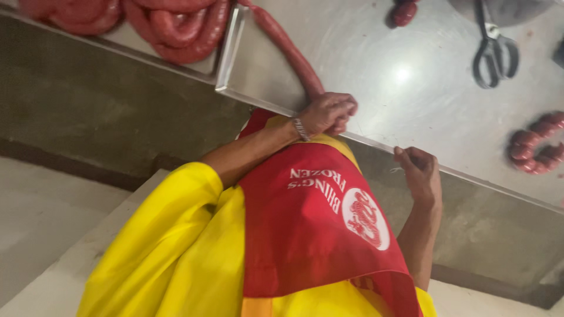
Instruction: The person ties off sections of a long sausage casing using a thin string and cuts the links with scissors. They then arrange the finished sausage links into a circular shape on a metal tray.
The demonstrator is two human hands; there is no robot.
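Note:
My left hand [329, 113], with a bracelet at the wrist, is closed around the near end of a long red sausage [288, 50]. The sausage runs from the front edge of the steel table [411, 88] back towards the upper left. My right hand [418, 170] rests at the table's front edge, a little to the right of the left hand. Its fingers are pinched on a thin white string [396, 169]. My yellow shirt and red apron [317, 235] fill the bottom of the view.
A steel tray [226, 53] at the upper left holds coiled red sausage [176, 26]. Scissors [494, 50] lie at the far right of the table. A bunch of short sausage links [536, 149] sits at the right edge. Another sausage piece [404, 12] lies at the top.

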